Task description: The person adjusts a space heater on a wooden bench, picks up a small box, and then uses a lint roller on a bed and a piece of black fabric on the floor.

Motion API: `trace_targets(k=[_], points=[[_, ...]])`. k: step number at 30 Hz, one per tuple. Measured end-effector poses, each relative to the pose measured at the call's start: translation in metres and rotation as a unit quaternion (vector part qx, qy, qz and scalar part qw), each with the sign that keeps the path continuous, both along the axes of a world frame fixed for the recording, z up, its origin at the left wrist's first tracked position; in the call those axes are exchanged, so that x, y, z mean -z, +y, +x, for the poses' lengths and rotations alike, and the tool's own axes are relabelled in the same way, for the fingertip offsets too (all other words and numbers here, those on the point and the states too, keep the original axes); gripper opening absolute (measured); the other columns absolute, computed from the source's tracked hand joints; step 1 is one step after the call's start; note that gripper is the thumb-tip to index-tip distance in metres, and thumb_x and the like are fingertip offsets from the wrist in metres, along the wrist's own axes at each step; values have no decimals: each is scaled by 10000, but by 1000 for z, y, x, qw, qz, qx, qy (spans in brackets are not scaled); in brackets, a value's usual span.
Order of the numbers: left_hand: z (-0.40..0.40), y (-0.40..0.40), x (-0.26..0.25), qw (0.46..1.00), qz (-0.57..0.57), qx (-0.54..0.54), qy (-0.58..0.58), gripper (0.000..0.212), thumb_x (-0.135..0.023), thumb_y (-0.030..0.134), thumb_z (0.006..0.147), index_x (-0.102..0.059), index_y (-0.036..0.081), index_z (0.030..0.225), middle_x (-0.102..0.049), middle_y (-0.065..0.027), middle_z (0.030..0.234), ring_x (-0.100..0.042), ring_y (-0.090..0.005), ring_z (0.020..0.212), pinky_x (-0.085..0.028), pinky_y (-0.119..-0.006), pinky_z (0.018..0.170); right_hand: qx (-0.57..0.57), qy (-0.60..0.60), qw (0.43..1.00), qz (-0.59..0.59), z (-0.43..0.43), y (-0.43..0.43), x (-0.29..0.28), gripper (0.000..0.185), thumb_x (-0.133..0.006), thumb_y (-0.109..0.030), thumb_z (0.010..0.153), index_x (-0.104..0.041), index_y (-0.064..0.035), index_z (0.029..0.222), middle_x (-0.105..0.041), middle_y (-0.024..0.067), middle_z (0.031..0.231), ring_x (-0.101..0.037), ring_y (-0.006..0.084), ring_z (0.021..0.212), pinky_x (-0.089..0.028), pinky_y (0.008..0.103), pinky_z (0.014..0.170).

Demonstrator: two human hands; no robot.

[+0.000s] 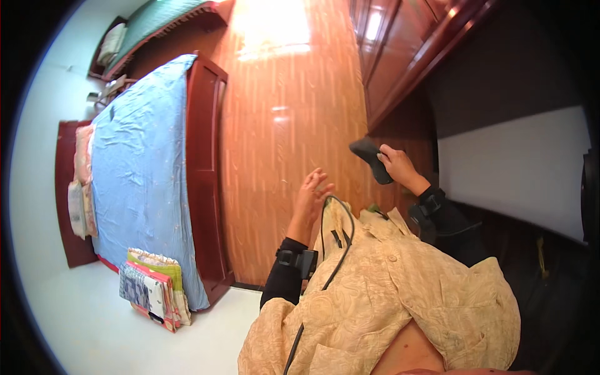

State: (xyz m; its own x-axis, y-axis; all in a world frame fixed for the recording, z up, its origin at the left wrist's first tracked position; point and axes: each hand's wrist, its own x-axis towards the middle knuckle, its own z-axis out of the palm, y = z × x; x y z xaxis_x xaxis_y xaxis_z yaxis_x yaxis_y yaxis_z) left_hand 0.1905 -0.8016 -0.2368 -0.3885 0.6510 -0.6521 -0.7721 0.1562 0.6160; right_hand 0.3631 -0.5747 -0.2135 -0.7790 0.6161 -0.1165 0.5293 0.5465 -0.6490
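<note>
In the head view, my right hand (400,168) pinches the edge of a dark sock-like cloth item (373,158), which hangs over the wooden floor near the dark red cabinet. My left hand (313,196) is held out to the left of it with the fingers apart and nothing in them. A black cable (348,253) loops up over the front of my yellow patterned jacket (375,281), close beside the left hand. Both wrists carry black strapped devices.
A bed with a blue sheet (140,154) and a red wooden footboard (204,178) lies to the left. Folded bedding (152,290) rests at its near corner. A glossy dark red cabinet (398,51) stands at the upper right, and a green-covered bed (154,23) is farther off.
</note>
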Motion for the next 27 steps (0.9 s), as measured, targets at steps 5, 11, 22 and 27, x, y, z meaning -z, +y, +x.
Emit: trace_targets(k=[5,11,22,27], points=[[-28,22,-44,991,117,32,-54,509,-475,448,959,-451,110,1339,-506,-110,1303,-603,-263,1043,-488,-357,865,-107,118,964,215,-90,-52,-81,157,-572,-118,834,-593,-115,989,-597,123,764,-631,307,692,-500,384,607],[-80,4,-49,975,199,-8,-95,403,-488,366,969,-516,73,1244,-548,-129,1263,-592,-286,1057,-510,-431,861,-374,106,881,270,-134,-117,-86,214,-610,-122,783,-610,-141,996,-552,38,752,-626,230,711,-502,344,619],[-142,-98,-101,864,408,-292,-29,572,-377,531,955,-380,145,1377,-406,-121,1424,-450,-425,1229,-454,-522,962,-545,136,794,231,-193,-109,-120,247,-610,-148,827,-633,-110,1070,-615,72,989,-618,248,940,-512,354,757],[-144,-116,-118,843,441,-308,-19,636,-382,589,928,-389,134,1373,-405,-141,1419,-429,-429,1245,-416,-530,995,-322,401,847,134,-271,-150,-230,427,-595,-126,875,-520,-47,1288,-559,138,1277,-525,316,1185,-430,404,978]])
